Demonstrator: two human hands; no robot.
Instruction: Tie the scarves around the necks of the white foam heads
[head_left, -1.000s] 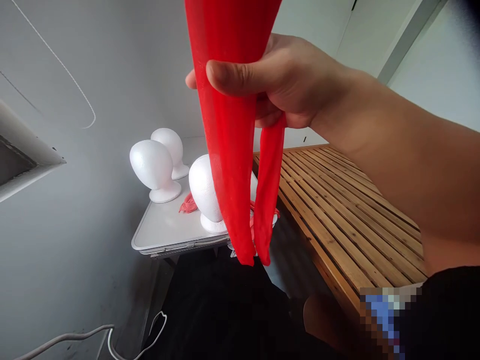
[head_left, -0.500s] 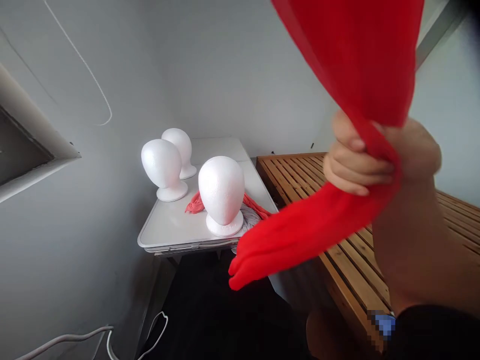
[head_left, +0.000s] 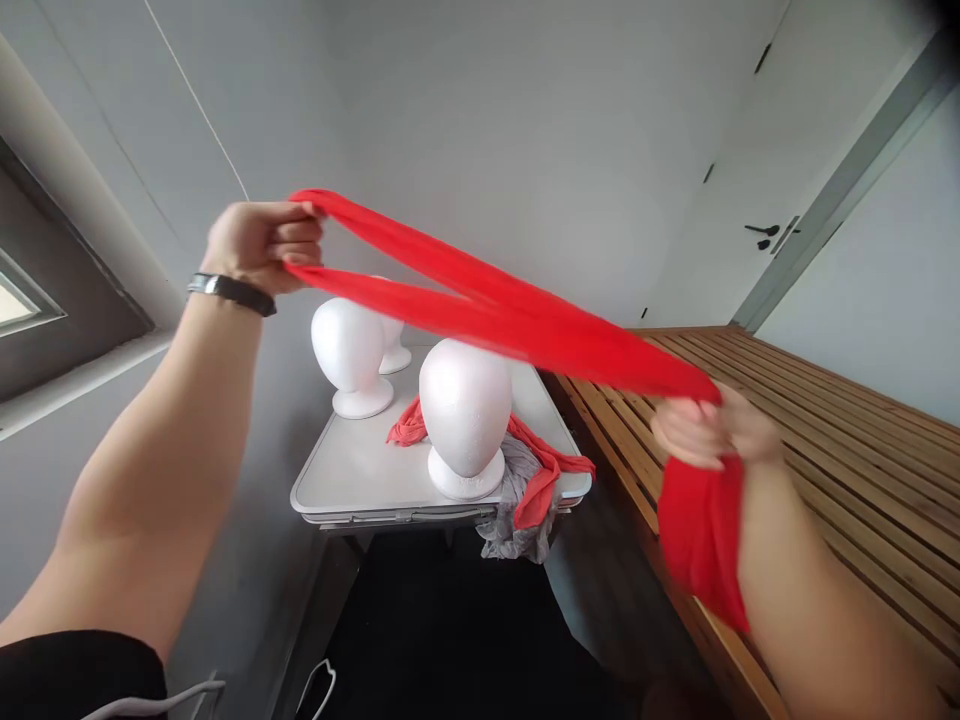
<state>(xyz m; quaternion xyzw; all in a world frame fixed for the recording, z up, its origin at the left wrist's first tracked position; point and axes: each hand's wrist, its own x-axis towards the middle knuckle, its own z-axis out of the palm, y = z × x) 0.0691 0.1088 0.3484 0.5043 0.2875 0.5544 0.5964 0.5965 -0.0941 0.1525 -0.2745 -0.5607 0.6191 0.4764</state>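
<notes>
Right hand [head_left: 709,430], low at four o'clock, is closed around one end of the red cloth [head_left: 510,320], and a loose tail hangs below my fist. Left hand [head_left: 259,245], up at ten o'clock with a dark wristband [head_left: 231,290] behind it, grips the other end, so the cloth runs as two taut strands through the air between them. Beyond, toward twelve o'clock, the white tabletop [head_left: 352,475] carries a foam head [head_left: 465,405] with a reddish scarf [head_left: 551,470] and a grey cloth [head_left: 517,520] at its base. Two more foam heads [head_left: 351,345] stand behind. A slatted wooden bed [head_left: 825,420] lies at three o'clock.
</notes>
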